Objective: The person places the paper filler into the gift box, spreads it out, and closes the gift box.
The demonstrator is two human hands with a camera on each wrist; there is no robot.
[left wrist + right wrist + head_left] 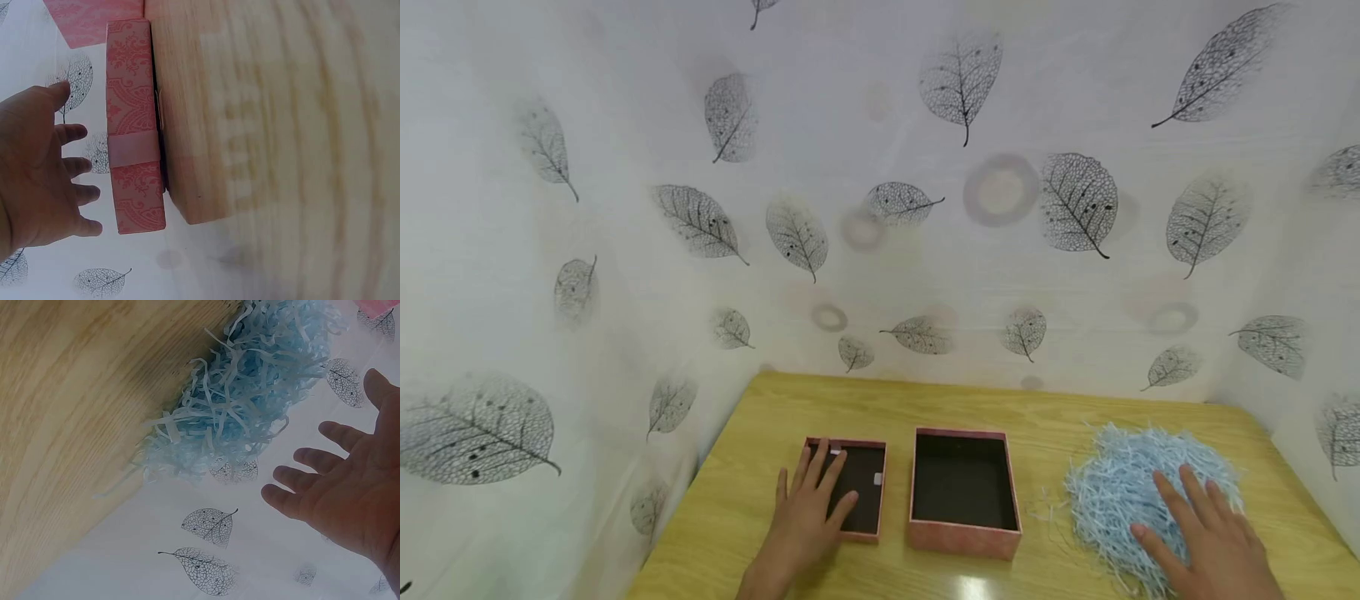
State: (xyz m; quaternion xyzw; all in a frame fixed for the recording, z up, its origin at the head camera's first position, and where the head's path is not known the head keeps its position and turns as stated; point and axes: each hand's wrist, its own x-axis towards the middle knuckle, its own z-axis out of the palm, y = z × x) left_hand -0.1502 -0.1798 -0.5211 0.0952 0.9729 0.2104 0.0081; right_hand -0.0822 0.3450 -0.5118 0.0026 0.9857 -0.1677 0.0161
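On the left of the table lies a shallow pink box lid (867, 503), its black inside facing up. My left hand (803, 518) hovers over it with spread fingers; a gap between hand and lid (132, 94) shows in the left wrist view. Beside the lid stands a deeper pink box (966, 540) with a black interior, open at the top. A loose heap of light blue shredded paper (1108, 483) sits on the right. Above that heap is my right hand (1213, 537), fingers spread, apart from the paper (250, 381) in the right wrist view.
The wooden table (850, 404) carries all of these. A pale cloth (880, 275) printed with dark leaves surrounds it at the back and sides. A few stray blue strands (1047, 508) lie between the box and the heap.
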